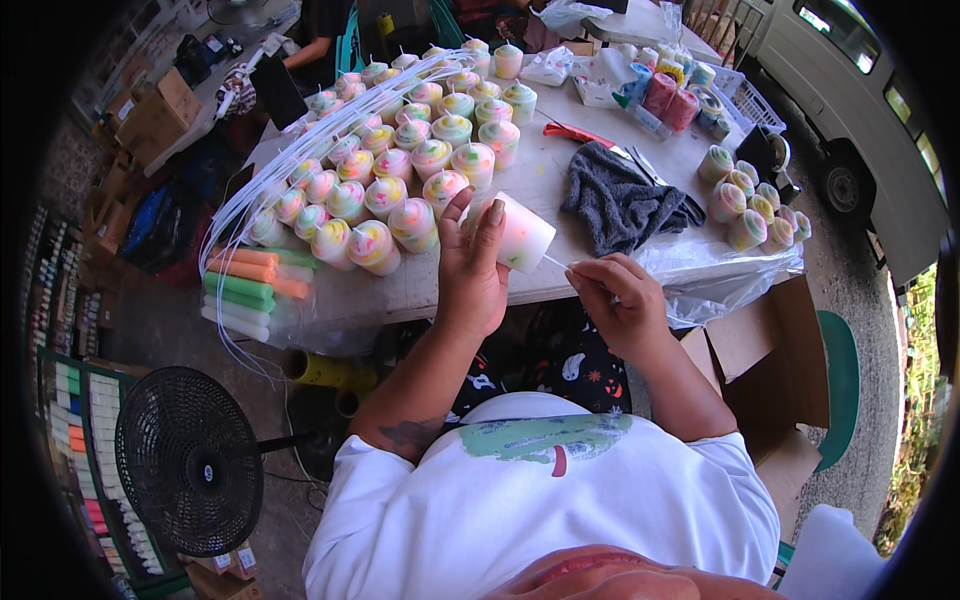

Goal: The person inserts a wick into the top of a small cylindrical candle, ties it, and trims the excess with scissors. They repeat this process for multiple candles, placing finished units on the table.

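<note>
1. Here, candle [526,234] tilted over table [545,180] near its front edge; left hand [474,264] cupped against its side.
2. Right hand [628,308] pinching wick [553,262], thumb to finger.
3. Probably firm, light, waxy-slick, easily dented; best held broadly round the body. Wick likely bendy.

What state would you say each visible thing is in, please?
Candle: tilted, held by left hand
Wick: extended, pinched by right hand
Standing candles: upright
White strands: draped
Dark cloth: crumpled
Plastic sheet: wrinkled
Cardboard box: open
Fan: unclear whether running
</note>
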`<state>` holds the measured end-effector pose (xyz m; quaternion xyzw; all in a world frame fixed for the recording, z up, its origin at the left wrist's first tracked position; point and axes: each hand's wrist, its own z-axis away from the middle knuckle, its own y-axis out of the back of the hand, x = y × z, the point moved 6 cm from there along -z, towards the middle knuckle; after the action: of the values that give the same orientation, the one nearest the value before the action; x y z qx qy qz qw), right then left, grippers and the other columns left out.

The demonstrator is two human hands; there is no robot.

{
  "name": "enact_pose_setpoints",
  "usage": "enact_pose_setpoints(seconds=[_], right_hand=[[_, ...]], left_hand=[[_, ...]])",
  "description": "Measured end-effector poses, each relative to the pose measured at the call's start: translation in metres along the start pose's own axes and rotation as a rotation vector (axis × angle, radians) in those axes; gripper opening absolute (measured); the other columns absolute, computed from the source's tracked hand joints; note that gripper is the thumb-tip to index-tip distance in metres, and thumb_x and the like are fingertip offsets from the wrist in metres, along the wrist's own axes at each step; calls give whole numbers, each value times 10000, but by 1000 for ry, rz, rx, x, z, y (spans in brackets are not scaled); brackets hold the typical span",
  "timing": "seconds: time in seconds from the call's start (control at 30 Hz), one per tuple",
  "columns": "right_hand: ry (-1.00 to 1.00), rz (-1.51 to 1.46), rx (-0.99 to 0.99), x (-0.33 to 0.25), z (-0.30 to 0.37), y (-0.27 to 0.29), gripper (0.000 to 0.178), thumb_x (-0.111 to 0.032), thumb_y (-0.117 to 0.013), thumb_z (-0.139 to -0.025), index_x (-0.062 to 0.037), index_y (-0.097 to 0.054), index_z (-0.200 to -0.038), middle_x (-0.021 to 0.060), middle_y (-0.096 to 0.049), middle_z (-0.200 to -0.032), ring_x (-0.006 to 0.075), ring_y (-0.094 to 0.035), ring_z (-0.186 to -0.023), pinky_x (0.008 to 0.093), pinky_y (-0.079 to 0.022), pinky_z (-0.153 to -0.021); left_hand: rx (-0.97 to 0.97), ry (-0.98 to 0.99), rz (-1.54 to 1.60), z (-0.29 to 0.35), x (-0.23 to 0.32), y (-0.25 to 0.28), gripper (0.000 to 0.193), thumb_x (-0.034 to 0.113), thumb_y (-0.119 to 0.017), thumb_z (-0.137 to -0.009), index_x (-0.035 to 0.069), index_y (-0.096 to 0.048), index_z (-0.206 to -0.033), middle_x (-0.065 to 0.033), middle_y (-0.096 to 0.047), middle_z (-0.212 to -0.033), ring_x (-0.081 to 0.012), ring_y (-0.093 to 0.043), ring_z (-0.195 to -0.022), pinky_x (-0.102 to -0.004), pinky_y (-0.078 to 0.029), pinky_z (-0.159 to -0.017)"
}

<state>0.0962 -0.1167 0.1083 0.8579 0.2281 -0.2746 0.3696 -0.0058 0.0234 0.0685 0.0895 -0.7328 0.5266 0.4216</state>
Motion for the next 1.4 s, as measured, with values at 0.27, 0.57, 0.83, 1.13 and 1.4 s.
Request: enact_pose_setpoints(seconds=[0.27, 0.57, 0.83, 1.13, 1.4], right_hand=[[-16, 2, -24, -1, -3, -5, 130, -11, -695, -805, -34, -658, -927, 100, -605, -766, 245, -612, -631, 326, -474, -554], [37, 21, -33, -3, 1, -4, 127, -4, -699, -810, -22, -659, -929, 101, -630, -795, 218, -627, -670, 299, -490, -594], [-35, 82, -35, -7, -1, -7, 583, -119, -779, -755, -15, -516, -1266, 163, -612, -1072, 304, -615, -964, 357, -497, -835], [62, 285, -125, 6, 3, -12, 687, -236, -813, -680, -73, -514, -1276, 103, -612, -1194, 277, -584, -1093, 463, -357, -1008], [71, 365, -306, 32, 4, 11, 632, -261, -806, -670, -135, -547, -1232, 67, -626, -1175, 218, -590, -1113, 533, -207, -1099]], left_hand=[[-41, 5, -8, 4, -6, 0, 474, 217, -582, -951, 84, -323, -1326, -126, -528, -1188, -271, -605, -1055, -404, -510, -905], [-99, -2, 13, 10, -10, -3, 628, 177, -667, -904, 44, -270, -1372, -103, -494, -1192, -166, -536, -1067, -333, -475, -907], [-124, 21, 92, 12, -8, -8, 475, 352, -432, -1015, 40, -380, -1369, -81, -471, -1292, -180, -524, -1133, -364, -450, -973], [-87, -248, -81, -13, 64, 27, 412, 357, -481, -990, 36, -509, -1247, -86, -520, -1265, -234, -467, -1198, -476, -388, -1039], [305, -539, -433, 35, 208, 188, 461, 356, -449, -1005, 28, -464, -1328, -80, -516, -1231, -223, -509, -1127, -408, -411, -990]])
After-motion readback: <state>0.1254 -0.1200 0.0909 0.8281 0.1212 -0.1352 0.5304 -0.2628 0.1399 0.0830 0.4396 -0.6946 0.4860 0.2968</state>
